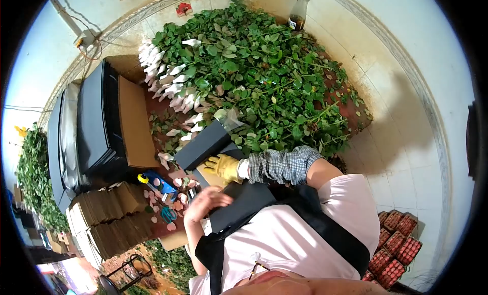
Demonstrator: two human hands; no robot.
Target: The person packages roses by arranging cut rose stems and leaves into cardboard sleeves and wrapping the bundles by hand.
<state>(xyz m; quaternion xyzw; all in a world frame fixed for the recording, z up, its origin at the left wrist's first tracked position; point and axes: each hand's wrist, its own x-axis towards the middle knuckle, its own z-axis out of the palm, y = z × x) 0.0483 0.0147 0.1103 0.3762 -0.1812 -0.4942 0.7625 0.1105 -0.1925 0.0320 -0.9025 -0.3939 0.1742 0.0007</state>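
My right hand [222,167], in a yellow glove below a checked sleeve, lies with its fingers spread on the brown inner side of an unfolded black cardboard box [203,150]. My left hand [208,201] is bare and blurred by motion, its fingers stretched out over the lower black panel [244,206] near my body. A clear plastic piece [230,118] stands at the box's far end. Left of the box lie a blue tool [165,191] with a yellow tip, teal-handled scissors [168,214] and loose pink petals [178,205].
A large heap of leafy green stems [264,76], with white-wrapped heads [175,84] on its left, covers the far table. Black cardboard sheets [96,117] and brown cardboard [109,213] stand stacked at left. A glass bottle [299,13] stands behind; red bundles [394,244] sit at lower right.
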